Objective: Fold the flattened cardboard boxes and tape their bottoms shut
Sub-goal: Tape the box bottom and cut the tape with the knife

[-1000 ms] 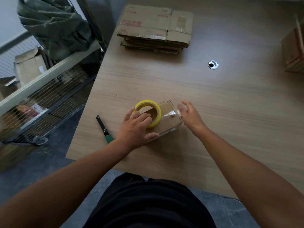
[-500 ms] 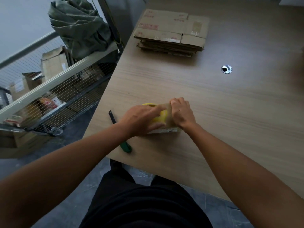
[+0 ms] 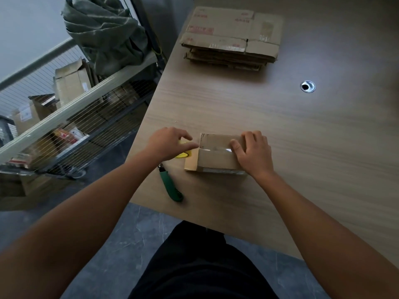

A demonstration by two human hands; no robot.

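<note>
A small folded cardboard box stands on the wooden table near its front-left edge, bottom flaps up, with clear tape running along the seam. My right hand lies flat on the box's right end, thumb pressing the tape. My left hand grips the yellow tape roll just left of the box; the hand hides most of the roll. A stack of flattened cardboard boxes lies at the far side of the table.
A green utility knife lies by the table's front edge, left of the box. A round cable grommet sits at the right. Left of the table stands a wire shelf with boxes and a green bag.
The left hand has pulled the tape roll off the box to its left, laying tape along the seam. The right hand slid to the box's right end and now presses there.
</note>
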